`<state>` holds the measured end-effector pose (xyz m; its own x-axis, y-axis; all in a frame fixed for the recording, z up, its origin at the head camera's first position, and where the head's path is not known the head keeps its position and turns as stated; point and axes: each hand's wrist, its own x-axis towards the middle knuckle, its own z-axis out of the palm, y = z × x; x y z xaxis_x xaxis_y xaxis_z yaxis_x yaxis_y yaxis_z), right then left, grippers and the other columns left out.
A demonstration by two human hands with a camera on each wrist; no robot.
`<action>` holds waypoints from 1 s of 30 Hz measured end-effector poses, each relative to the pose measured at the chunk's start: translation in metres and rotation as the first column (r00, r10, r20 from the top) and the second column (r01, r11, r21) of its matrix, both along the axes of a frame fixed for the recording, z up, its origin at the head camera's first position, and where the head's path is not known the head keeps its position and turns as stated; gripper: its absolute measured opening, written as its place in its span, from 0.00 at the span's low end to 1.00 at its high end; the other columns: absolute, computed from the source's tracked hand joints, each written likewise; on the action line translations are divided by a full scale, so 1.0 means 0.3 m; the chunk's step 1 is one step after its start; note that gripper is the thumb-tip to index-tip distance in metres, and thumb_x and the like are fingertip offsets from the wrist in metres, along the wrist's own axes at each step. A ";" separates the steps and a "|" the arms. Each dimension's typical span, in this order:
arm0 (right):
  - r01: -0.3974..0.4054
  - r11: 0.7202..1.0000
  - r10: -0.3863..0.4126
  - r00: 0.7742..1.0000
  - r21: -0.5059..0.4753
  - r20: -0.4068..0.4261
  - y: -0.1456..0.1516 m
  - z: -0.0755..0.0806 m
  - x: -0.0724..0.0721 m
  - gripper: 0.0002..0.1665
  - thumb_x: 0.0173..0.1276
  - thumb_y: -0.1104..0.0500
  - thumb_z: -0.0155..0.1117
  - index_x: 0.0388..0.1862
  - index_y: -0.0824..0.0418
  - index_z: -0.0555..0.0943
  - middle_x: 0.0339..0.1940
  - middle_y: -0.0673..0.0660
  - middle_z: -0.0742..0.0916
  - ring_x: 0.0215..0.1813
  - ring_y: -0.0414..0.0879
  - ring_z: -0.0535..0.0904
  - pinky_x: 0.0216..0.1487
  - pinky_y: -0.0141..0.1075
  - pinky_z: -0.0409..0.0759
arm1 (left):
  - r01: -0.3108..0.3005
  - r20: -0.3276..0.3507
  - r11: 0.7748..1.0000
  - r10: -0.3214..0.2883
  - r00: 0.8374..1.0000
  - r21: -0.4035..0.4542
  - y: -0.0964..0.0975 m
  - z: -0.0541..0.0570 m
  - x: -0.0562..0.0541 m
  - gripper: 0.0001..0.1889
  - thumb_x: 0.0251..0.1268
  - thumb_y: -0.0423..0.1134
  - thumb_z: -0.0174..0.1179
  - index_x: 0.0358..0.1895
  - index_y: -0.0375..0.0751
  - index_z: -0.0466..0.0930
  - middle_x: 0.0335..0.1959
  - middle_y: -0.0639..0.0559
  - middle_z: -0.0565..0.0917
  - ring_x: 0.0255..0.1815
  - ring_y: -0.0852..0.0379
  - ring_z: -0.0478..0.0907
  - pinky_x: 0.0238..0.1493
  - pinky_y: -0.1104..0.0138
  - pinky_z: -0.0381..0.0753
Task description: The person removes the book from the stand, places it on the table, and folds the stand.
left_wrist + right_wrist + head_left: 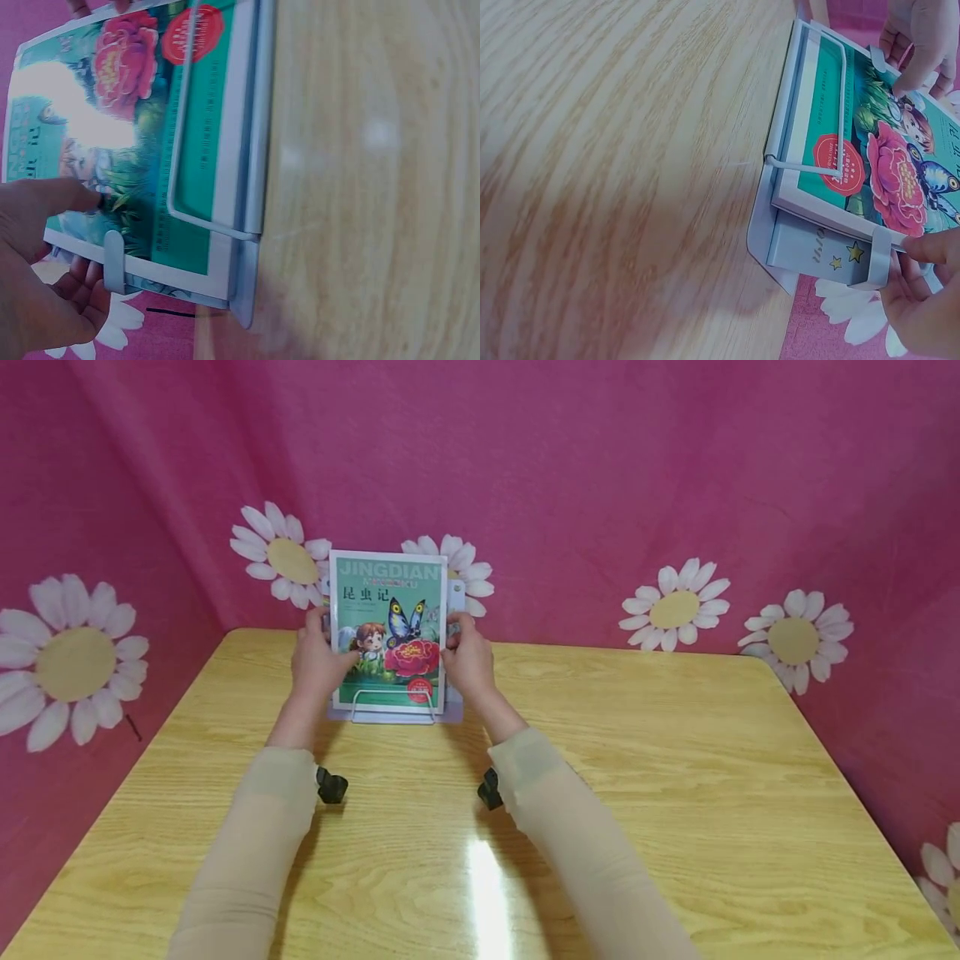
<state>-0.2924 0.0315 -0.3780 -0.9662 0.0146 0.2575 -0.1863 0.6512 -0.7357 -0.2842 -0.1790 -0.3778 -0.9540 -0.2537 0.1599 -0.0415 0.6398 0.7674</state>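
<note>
A green picture book (386,627) with a butterfly, a child and a red flower on its cover stands upright on a pale book stand (454,597). Across the lower cover runs the stand's white wire holder (180,135). My left hand (318,656) grips the left side, its thumb lying on the cover and its fingers curled by the stand's edge. On the right side, my right hand (470,660) holds the stand, with the thumb at the book's edge. A side clip (880,259) of the stand sits beside those fingers, which are partly hidden behind it.
The stand rests near the back edge of a wood-grain table (675,777). Behind and beside the table hangs a pink cloth (570,468) printed with large white daisies. Small black devices (332,786) are worn at both wrists.
</note>
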 end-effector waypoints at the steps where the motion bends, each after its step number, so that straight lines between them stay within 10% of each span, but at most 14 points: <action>1: -0.001 1.000 0.001 1.000 0.002 -0.002 -0.002 0.001 0.000 0.24 0.62 0.70 0.59 0.57 0.57 0.69 0.33 0.55 0.82 0.34 0.45 0.75 0.33 0.33 0.75 | 0.006 -0.002 1.000 -0.006 1.000 0.008 -0.006 0.003 0.002 0.40 0.55 0.32 0.64 0.70 0.42 0.52 0.56 0.35 0.68 0.55 0.42 0.67 0.59 0.49 0.71; 12: 0.018 1.000 -0.018 1.000 -0.001 -0.025 -0.009 0.008 0.003 0.25 0.62 0.70 0.59 0.57 0.57 0.70 0.34 0.56 0.82 0.35 0.46 0.76 0.37 0.36 0.77 | 0.031 -0.080 0.999 -0.028 0.996 0.041 -0.029 0.021 -0.002 0.36 0.55 0.24 0.59 0.68 0.41 0.58 0.43 0.38 0.70 0.43 0.46 0.70 0.44 0.57 0.75; 30: -0.007 0.998 -0.001 0.993 -0.062 -0.122 0.010 0.048 -0.030 0.23 0.63 0.71 0.57 0.57 0.57 0.70 0.34 0.56 0.82 0.35 0.46 0.76 0.39 0.36 0.77 | 0.013 -0.137 0.993 0.004 0.991 0.116 -0.007 0.053 -0.033 0.32 0.62 0.25 0.57 0.68 0.48 0.59 0.44 0.43 0.69 0.43 0.50 0.68 0.49 0.61 0.75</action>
<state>-0.3014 0.0347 -0.3635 -0.9276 0.0318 0.3722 -0.2789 0.6040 -0.7466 -0.2940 -0.1810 -0.3617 -0.9263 -0.2739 0.2588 0.0718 0.5458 0.8348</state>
